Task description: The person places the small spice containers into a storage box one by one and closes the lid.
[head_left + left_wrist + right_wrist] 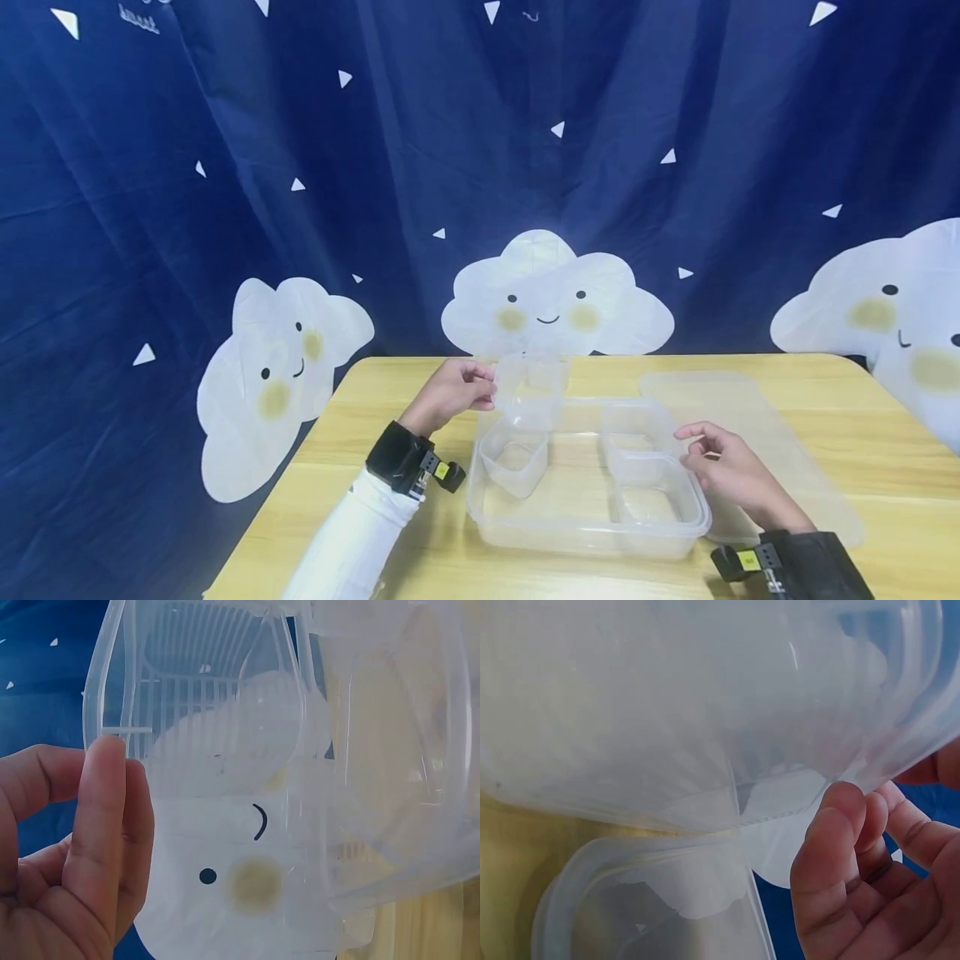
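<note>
My left hand (453, 387) pinches the edge of a small clear plastic container (531, 387), raised and tilted over the back left of a large clear plastic box (577, 537). In the left wrist view that container shows a ribbed wall, with my left fingertips at its rim. My right hand (727, 467) is at the box's right rim. In the right wrist view its fingertips meet the box's wall, and one finger is partly hidden behind the plastic. Inside the box stand a small container (517, 471) at left and two more (656, 500) at right.
A flat translucent lid (780, 450) lies on the wooden table (892, 433) to the right of the box, partly under my right hand. Behind the table hangs a dark blue curtain (450, 167) with white clouds and triangles.
</note>
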Demonstrator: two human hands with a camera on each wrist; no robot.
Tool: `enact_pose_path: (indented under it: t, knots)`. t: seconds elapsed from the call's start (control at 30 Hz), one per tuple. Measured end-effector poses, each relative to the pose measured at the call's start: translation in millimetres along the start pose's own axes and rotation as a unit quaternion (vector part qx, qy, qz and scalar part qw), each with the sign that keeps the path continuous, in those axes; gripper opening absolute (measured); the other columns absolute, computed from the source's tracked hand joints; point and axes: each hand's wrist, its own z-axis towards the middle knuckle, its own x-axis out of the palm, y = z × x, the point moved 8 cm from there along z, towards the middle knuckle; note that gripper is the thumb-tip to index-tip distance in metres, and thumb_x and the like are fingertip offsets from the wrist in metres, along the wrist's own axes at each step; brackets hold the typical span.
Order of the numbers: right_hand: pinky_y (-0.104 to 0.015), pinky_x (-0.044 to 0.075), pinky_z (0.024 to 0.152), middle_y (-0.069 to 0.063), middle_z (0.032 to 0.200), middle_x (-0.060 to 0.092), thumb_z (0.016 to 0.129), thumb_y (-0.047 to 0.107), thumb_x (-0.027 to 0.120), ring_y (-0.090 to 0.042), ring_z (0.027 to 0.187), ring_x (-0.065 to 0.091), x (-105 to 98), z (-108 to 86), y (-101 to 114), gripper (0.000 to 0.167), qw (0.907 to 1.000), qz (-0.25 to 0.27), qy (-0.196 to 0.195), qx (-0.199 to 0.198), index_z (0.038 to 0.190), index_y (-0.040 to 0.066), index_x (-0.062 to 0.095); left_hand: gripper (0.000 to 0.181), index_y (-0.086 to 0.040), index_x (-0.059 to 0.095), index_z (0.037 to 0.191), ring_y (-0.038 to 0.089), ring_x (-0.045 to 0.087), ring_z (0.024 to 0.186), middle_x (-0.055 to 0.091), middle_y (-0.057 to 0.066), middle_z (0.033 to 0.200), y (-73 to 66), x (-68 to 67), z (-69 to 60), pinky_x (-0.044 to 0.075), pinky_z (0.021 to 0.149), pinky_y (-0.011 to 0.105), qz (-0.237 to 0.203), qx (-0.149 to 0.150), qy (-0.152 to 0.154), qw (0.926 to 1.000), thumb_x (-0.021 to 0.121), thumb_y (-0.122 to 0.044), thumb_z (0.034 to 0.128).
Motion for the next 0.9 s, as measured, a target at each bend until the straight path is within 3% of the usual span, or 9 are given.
enact_pose_path:
  t: [0.23, 0.5, 0.9]
  knots:
    - [-0.025, 0.048, 0.053, -0.008, 0.080, 0.049, 0.087, -0.004, 0.060, -0.015, 0.062, 0.051, -1.0, 0.0, 1.7, 0.038, 1.0000, -0.003, 0.001, 0.000, 0.122, -0.010, 0.048, 0.015, 0.007, 0.066, 0.102, 0.017, 0.064, 0.069, 0.061, 0.014, 0.086, 2.3, -3.7, -11.4, 0.060, 0.072, 0.030, 0.005, -0.010, 0.005, 0.9999, 0.065, 0.000, 0.0889]
    - [-0.024, 0.047, 0.052, -0.007, 0.080, 0.048, 0.086, -0.005, 0.060, -0.015, 0.061, 0.050, -1.2, -0.8, 1.8, 0.039, 0.9999, 0.010, 0.002, 0.002, 0.122, -0.010, 0.048, 0.019, 0.012, 0.063, 0.105, 0.018, 0.063, 0.073, 0.060, 0.015, 0.093, 0.6, -3.1, -23.3, 0.060, 0.073, 0.032, 0.013, -0.004, 0.037, 0.9992, 0.063, 0.003, 0.0872]
    - [-0.024, 0.047, 0.053, -0.007, 0.080, 0.048, 0.086, -0.005, 0.060, -0.015, 0.060, 0.049, -0.2, -0.6, 0.8, 0.039, 1.0000, 0.006, 0.001, 0.005, 0.123, -0.010, 0.048, 0.012, 0.007, 0.066, 0.097, 0.018, 0.064, 0.070, 0.063, 0.012, 0.084, 5.4, -1.5, -43.4, 0.060, 0.071, 0.033, 0.041, -0.017, 0.091, 0.9948, 0.063, 0.002, 0.0864]
